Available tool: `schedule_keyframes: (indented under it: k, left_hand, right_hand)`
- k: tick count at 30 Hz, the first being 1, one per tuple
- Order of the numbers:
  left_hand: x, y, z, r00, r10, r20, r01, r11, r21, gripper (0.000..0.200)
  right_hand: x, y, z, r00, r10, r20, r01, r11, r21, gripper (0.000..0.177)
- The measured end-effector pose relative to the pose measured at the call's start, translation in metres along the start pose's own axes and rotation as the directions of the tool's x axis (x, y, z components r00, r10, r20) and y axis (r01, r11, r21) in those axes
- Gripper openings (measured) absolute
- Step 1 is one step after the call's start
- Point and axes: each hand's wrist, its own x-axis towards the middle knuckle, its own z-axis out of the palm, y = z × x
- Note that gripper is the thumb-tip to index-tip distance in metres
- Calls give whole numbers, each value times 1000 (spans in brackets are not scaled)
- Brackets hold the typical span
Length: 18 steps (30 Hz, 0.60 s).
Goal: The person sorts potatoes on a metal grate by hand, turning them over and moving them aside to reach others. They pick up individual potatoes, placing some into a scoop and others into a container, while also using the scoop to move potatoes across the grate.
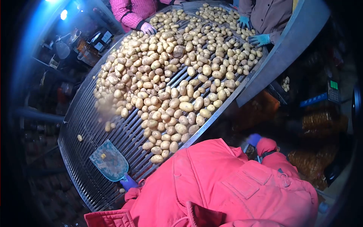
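Note:
My left hand (129, 182), in a purple-blue glove, is closed at the handle end of a flat blue scoop (109, 160). The scoop's dirty blade rests on or just above the metal bars of a sloping sorting grate (85, 140). A broad heap of potatoes (166, 102) covers the upper and right parts of that grate. On the right, past the grate's edge, my right hand (254, 140) shows as a blurred purple glove beside my red sleeve. Its fingers and whatever they may hold cannot be made out.
Across the grate, a person in a pink checked sleeve (130, 15) has a gloved hand (148, 28) on the potatoes. Another person's teal gloves (260, 39) are at the far right edge. Filled net sacks (308, 164) and a scale display (333, 90) stand at right.

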Motion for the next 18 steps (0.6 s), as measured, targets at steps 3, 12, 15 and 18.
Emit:
schedule_keyframes:
  k: [3, 12, 15, 18]
  left_hand:
    - [-10, 20, -10, 1000, 25, 17, -25, 1000, 1, 60]
    - [-16, 29, -15, 999, 5, -49, -2, 998, 55, 58]
    - [-26, 52, -23, 998, -22, -64, 26, 998, 60, 56]
    - [-18, 33, -15, 997, -8, -83, 13, 998, 57, 54]
  right_hand:
    - [-4, -79, -261, 855, 430, -289, 179, 279, 944, 17]
    - [201, -52, -372, 715, 451, -535, -336, 892, 303, 40]
    - [205, -59, -376, 757, 418, -502, -343, 908, 240, 39]
    - [216, -59, -379, 783, 451, -428, -389, 892, 229, 38]
